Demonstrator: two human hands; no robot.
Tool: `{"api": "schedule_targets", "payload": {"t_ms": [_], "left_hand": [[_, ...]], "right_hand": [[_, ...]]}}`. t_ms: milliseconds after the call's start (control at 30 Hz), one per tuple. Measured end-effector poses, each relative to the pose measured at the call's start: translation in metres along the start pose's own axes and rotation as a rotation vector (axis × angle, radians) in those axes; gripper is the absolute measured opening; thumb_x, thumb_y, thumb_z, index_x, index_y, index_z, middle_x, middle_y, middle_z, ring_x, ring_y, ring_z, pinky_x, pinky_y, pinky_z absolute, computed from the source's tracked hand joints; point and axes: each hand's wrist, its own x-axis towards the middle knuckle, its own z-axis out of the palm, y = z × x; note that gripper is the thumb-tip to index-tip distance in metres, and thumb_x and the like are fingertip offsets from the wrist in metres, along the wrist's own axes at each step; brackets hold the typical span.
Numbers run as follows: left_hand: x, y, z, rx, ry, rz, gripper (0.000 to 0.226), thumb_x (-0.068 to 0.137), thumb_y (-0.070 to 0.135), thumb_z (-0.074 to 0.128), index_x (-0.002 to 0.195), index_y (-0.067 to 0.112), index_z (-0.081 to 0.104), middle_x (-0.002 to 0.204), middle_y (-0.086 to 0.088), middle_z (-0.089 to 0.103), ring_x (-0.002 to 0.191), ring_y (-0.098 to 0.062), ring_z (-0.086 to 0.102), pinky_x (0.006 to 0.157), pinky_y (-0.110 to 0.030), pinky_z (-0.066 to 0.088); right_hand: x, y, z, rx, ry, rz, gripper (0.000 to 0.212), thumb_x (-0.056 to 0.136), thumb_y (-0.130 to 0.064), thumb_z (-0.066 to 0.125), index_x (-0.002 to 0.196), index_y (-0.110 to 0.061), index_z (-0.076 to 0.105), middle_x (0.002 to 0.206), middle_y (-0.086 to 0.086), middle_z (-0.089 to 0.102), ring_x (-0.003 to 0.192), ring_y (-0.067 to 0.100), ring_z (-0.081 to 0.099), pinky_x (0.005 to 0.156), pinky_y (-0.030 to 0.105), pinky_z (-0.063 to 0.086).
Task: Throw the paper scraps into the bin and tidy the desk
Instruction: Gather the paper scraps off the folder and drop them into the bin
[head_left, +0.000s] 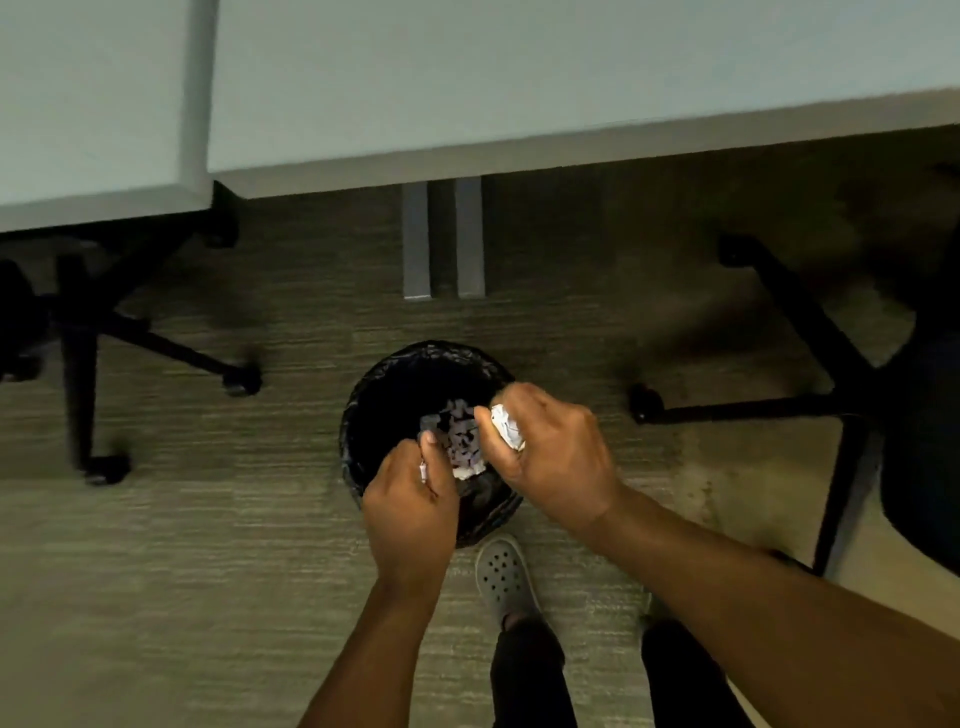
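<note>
A round black bin (395, 374) with a black liner stands on the carpet below me. Several pale paper scraps (460, 439) lie inside it. My right hand (550, 457) hovers over the bin's right rim, closed around a crumpled white paper ball (506, 428). My left hand (410, 504) is over the bin's near-left rim, fingers curled, with a small white scrap (423, 472) pinched at the thumb. The white desk (519, 93) fills the top of the view, with nothing visible on it.
Black wheeled chair bases stand on the left (156, 343) and right (810, 400). Grey desk legs (441, 239) sit behind the bin. My grey perforated shoe (504, 577) is just behind the bin on the striped carpet.
</note>
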Motion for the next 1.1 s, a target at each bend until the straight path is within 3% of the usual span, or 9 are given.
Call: {"api": "schedule_targets", "payload": {"t_ms": [100,233,400,533,600,700,767,867,1100], "left_hand": [[-0.005,-0.032,0.0,-0.014,0.051,-0.129,0.038,0.099,0.02,0.046,0.063,0.006,0.049,0.055,0.005,0.039,0.045,-0.009,0.033,0.048,-0.012,0.02],[-0.006,-0.059,0.016,-0.046,0.071,-0.278,0.038,0.099,0.022,0.048,0.067,0.003,0.055,0.058,-0.001,0.05,0.052,-0.012,0.04,0.053,-0.019,0.024],[0.0,-0.084,0.037,-0.108,0.034,-0.32,0.051,0.102,0.034,0.028,0.08,0.0,0.06,0.073,-0.011,0.06,0.063,-0.02,0.052,0.058,-0.026,0.033],[-0.004,-0.106,0.05,-0.111,-0.021,-0.328,0.051,0.102,0.037,0.024,0.096,0.001,0.06,0.092,-0.013,0.061,0.079,-0.025,0.057,0.068,-0.03,0.04],[-0.01,-0.116,0.057,-0.039,-0.136,-0.328,0.048,0.102,0.035,0.025,0.113,0.005,0.061,0.111,-0.014,0.062,0.1,-0.03,0.059,0.084,-0.041,0.046],[-0.028,-0.132,0.067,0.233,-0.397,-0.292,0.052,0.103,0.033,0.023,0.149,0.011,0.033,0.158,-0.009,0.03,0.147,-0.03,0.02,0.119,-0.047,0.017],[-0.043,-0.137,0.07,0.32,-0.485,-0.256,0.058,0.102,0.039,0.011,0.155,0.015,0.014,0.165,-0.002,0.006,0.151,-0.023,-0.002,0.121,-0.045,0.0],[-0.057,-0.138,0.071,0.358,-0.507,-0.229,0.062,0.1,0.042,0.003,0.156,0.017,0.007,0.165,0.0,0.0,0.151,-0.019,-0.007,0.121,-0.044,-0.004],[-0.062,-0.125,0.067,0.339,-0.479,-0.251,0.063,0.099,0.044,0.003,0.156,0.017,0.01,0.165,0.001,0.0,0.15,-0.017,-0.008,0.12,-0.045,-0.007]], "right_hand": [[-0.012,-0.013,0.045,0.01,-0.006,0.019,0.028,0.092,-0.026,0.058,0.075,-0.004,0.061,0.065,0.007,0.061,0.05,0.021,0.057,0.045,0.026,0.042],[-0.026,-0.016,0.092,-0.004,-0.074,0.075,0.032,0.093,-0.032,0.056,0.079,-0.004,0.064,0.069,0.008,0.065,0.057,0.023,0.063,0.045,0.034,0.05],[-0.036,0.001,0.13,-0.062,-0.173,0.116,0.035,0.096,-0.039,0.049,0.084,-0.008,0.06,0.074,0.006,0.064,0.063,0.022,0.062,0.046,0.033,0.047],[-0.039,0.015,0.151,-0.122,-0.334,0.122,0.042,0.098,-0.052,0.035,0.099,-0.016,0.057,0.093,0.003,0.062,0.085,0.021,0.061,0.058,0.035,0.049],[-0.04,0.024,0.159,-0.204,-0.476,0.169,0.05,0.097,-0.06,0.024,0.116,-0.023,0.053,0.113,0.002,0.061,0.104,0.021,0.056,0.068,0.038,0.051],[-0.047,0.041,0.165,-0.356,-0.774,0.256,0.067,0.093,-0.067,0.01,0.148,-0.033,0.026,0.153,0.001,0.034,0.138,0.026,0.03,0.097,0.05,0.043],[-0.055,0.049,0.164,-0.423,-0.882,0.27,0.068,0.092,-0.067,0.009,0.153,-0.036,0.011,0.162,0.001,0.013,0.147,0.03,0.009,0.113,0.059,0.022],[-0.066,0.054,0.159,-0.465,-0.913,0.235,0.068,0.091,-0.067,0.005,0.153,-0.038,0.004,0.164,-0.001,0.001,0.149,0.028,-0.001,0.116,0.061,0.01],[-0.069,0.049,0.142,-0.433,-0.879,0.244,0.071,0.092,-0.07,0.006,0.154,-0.035,0.007,0.164,-0.001,0.002,0.149,0.024,-0.001,0.118,0.057,0.006]]}}
